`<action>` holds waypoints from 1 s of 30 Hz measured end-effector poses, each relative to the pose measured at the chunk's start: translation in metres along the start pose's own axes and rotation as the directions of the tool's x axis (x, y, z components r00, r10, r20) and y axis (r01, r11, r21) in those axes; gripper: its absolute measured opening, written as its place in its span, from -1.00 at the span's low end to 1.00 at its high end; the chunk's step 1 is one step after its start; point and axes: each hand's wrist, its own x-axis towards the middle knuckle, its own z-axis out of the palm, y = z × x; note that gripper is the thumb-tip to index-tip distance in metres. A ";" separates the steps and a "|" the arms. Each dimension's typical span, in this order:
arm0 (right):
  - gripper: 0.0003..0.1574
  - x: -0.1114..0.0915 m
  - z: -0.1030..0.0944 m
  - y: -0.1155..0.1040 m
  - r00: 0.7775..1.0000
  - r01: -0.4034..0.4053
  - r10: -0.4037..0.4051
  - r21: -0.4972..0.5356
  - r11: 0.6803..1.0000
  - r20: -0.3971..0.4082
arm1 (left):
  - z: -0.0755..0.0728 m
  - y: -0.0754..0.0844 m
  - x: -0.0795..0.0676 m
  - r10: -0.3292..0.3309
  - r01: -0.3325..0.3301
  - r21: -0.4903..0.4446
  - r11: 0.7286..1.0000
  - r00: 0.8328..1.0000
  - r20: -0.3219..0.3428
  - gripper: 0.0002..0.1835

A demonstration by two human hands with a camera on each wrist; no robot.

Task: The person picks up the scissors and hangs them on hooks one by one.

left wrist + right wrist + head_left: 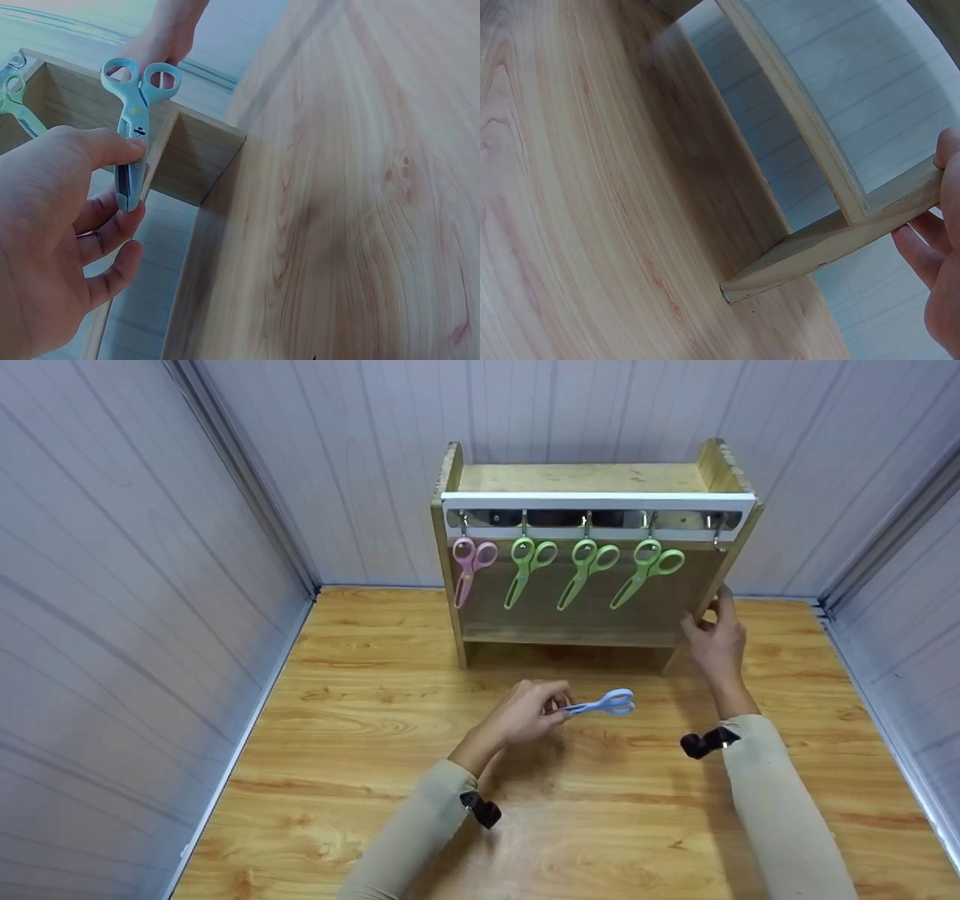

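Blue scissors point(616, 702) are pinched by the blade end between thumb and fingers of my left hand point(531, 711), above the table in front of the wooden rack. In the left wrist view the blue scissors point(135, 112) have their blades together and both handle loops pointing away from the palm. My right hand point(718, 639) grips the right side panel point(840, 236) of the rack, thumb on one face and fingers on the other. On the rack's hook rail point(555, 518) hang pink scissors point(466, 574) at the left and several green scissors point(583, 574). The rightmost hook point(718, 536) holds nothing.
The wooden rack point(577, 476) stands on a wood-grain table point(360, 682) near the back panelled wall point(510, 412). Panelled walls also rise at the left point(112, 585) and right point(907, 622). Each wrist wears a small black camera point(480, 810).
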 end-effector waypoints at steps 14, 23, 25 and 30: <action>-0.13 0.001 0.000 0.000 1.000 -0.015 0.015 0.004 1.000 -0.002 | -0.003 0.009 0.007 0.005 -0.006 -0.021 1.000 0.999 -0.041 -0.90; -0.16 0.001 0.001 -0.001 1.000 -0.003 0.003 -0.001 1.000 -0.014 | -0.006 0.015 0.014 0.008 -0.009 -0.030 1.000 0.998 -0.055 -0.89; -0.15 0.001 0.001 -0.001 1.000 -0.002 0.002 -0.003 1.000 -0.016 | -0.006 0.017 0.016 0.011 -0.013 -0.033 0.999 0.998 -0.061 -0.89; -0.14 0.000 0.000 -0.001 1.000 -0.010 0.010 0.001 1.000 -0.009 | -0.006 0.019 0.020 0.017 -0.020 -0.041 0.999 0.997 -0.080 -0.88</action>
